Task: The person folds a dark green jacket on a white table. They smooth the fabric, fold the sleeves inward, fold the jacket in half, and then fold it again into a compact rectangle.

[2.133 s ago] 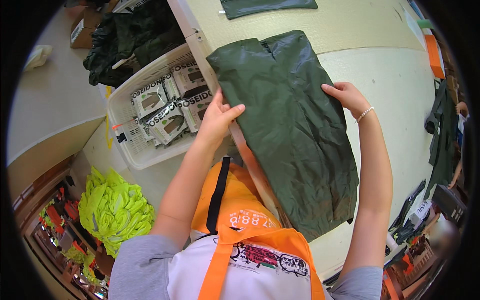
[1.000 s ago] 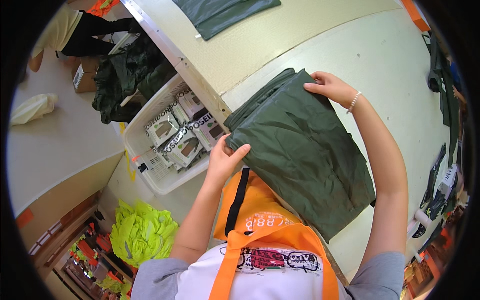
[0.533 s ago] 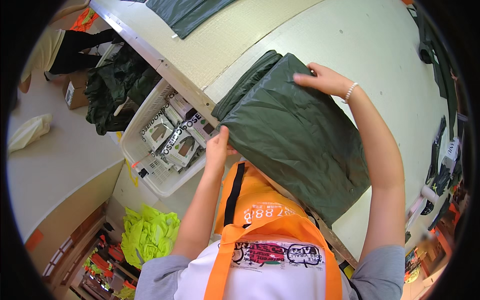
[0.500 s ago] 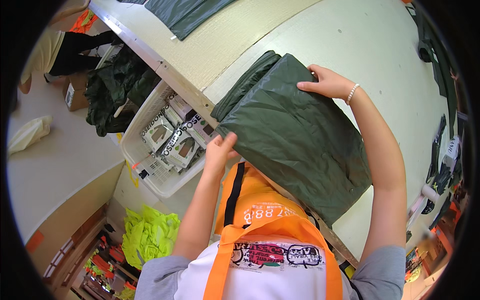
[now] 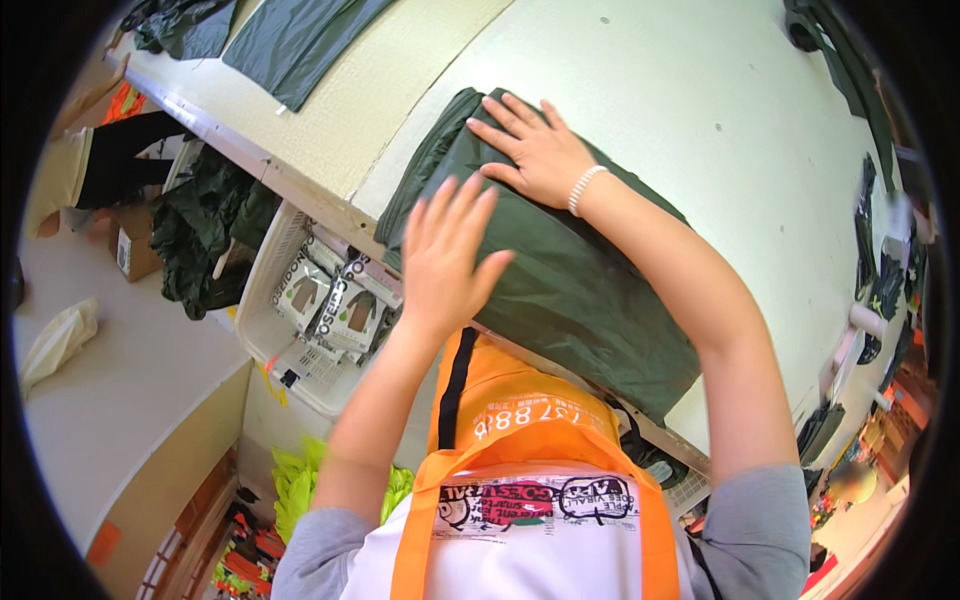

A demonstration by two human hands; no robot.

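A folded dark green garment (image 5: 590,310), shiny like rainwear, lies on the pale table in front of me. Its left edge shows several stacked folds. My right hand (image 5: 535,155) rests on the far end with fingers spread flat and a pearl bracelet at the wrist. Over the near left part is my left hand (image 5: 447,260), fingers stretched out and slightly smeared by motion. Whether it touches the cloth I cannot tell. Neither hand grips anything.
A white plastic basket (image 5: 262,325) with several packaged garments (image 5: 350,312) stands left of the table edge. Beyond it are dark green cloth (image 5: 215,225) and a person (image 5: 65,175). Another green garment (image 5: 300,45) lies at the far left of the table (image 5: 660,90). Yellow-green cloth (image 5: 297,480) sits below.
My right hand has moved left from the garment's far right edge and now lies flat. The left hand has let go of the near corner and moved up over the cloth, fingers opened.
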